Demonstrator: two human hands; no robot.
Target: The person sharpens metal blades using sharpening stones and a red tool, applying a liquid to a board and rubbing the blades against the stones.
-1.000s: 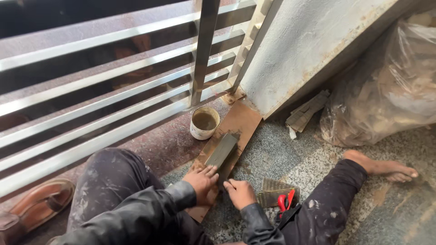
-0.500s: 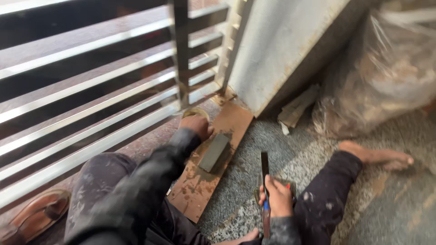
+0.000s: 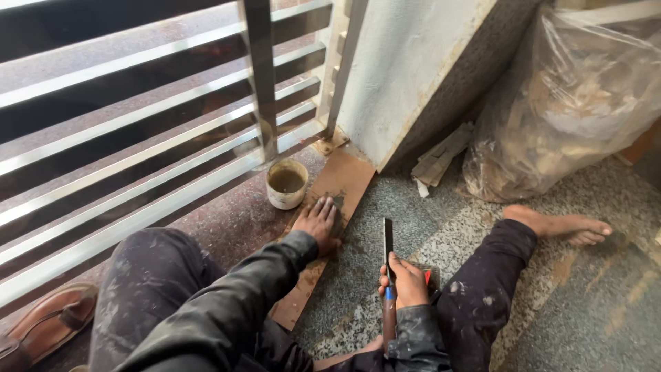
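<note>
My left hand (image 3: 317, 224) lies flat, fingers spread, on a long brown board (image 3: 348, 178) on the floor. It covers most of a dark grey block (image 3: 338, 202), of which only a corner shows. My right hand (image 3: 407, 281) is closed around a flat dark blade tool (image 3: 388, 240) with a blue and brown handle. The blade points up and away from me, just right of the board. A small white cup (image 3: 287, 182) of muddy liquid stands at the board's left side, close above my left hand.
A steel railing (image 3: 138, 172) with horizontal bars runs along the left. A white slab (image 3: 406, 76) leans at the back, with a filled plastic sack (image 3: 571, 110) to its right. My bare foot (image 3: 561, 224) stretches right. A sandal (image 3: 48, 324) lies bottom left. A red-handled tool (image 3: 429, 277) sits by my right hand.
My left hand reached from the board's near end up to the cup, then came back down onto the grey block. My right hand picked up the blade tool and now holds it upright.
</note>
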